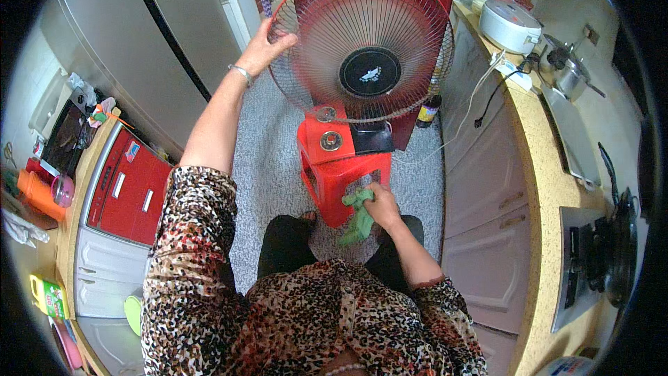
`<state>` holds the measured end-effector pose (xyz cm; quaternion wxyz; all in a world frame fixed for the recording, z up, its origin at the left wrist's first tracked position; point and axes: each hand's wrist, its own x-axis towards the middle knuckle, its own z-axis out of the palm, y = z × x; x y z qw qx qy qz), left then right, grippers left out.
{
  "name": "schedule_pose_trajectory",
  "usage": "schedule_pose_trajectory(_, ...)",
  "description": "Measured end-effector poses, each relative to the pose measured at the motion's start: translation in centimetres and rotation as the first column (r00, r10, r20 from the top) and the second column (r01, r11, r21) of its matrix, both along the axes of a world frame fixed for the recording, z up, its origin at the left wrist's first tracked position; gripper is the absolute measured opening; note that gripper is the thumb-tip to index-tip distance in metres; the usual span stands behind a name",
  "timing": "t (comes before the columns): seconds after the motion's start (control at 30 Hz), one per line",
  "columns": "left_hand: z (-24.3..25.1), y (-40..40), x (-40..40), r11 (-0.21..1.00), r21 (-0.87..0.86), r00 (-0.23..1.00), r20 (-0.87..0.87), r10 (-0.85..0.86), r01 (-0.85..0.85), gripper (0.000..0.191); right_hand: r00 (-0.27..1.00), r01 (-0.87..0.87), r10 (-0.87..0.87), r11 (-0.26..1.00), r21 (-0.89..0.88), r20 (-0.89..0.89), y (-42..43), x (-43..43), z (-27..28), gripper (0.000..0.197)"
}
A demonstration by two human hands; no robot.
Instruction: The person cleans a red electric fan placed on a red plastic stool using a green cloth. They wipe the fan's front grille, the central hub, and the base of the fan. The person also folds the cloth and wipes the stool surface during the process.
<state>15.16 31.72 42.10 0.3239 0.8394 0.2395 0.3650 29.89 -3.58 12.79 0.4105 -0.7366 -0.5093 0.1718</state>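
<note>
In front of me a fan or dish heater with a round wire grille (370,21) and a red and black base (331,141) stands on a red plastic stool (334,188). My left hand (266,47) grips the grille's red rim at its upper left, thumb over the front. A black disc (369,71) with a pale logo marks the grille's centre. Low before the stool, my right hand (383,208) holds a crumpled green cloth (359,222), part of which hangs down. I cannot tell whether the cloth touches the stool.
A stainless-steel refrigerator (151,47) stands at left. Along the right counter (527,167) are a white rice cooker (509,26), a steel pot (569,75) and a gas stove (579,266). A white cord (472,96) hangs near the stool. A dark bottle (428,112) stands behind it.
</note>
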Motion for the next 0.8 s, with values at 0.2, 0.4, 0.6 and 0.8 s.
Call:
schedule_pose_trajectory(0.2,0.8,0.5,-0.8,0.999,0.035,1.000,-0.031,-0.004,0.005,0.084,0.980,0.045,-0.044,0.999,-0.001,-0.193,-2.5,0.9,-2.0,0.033)
schedule_pose_trajectory(0.4,0.6,-0.4,0.1,0.992,-0.125,1.000,-0.010,-0.007,0.006,0.090,0.978,0.083,-0.072,0.995,0.049,-0.197,-3.1,1.4,-2.4,0.026)
schedule_pose_trajectory(0.6,-0.6,-0.3,-0.6,0.991,-0.130,0.994,0.096,0.058,-0.045,0.098,0.782,0.092,-0.065,0.996,0.012,-0.619,-2.9,-0.7,0.0,0.023)
schedule_pose_trajectory(0.8,-10.7,-0.8,-4.1,0.913,-0.266,0.900,0.228,0.370,-0.309,0.068,0.602,0.120,-0.097,0.992,-0.031,-0.793,-3.8,-2.0,-1.3,0.020)
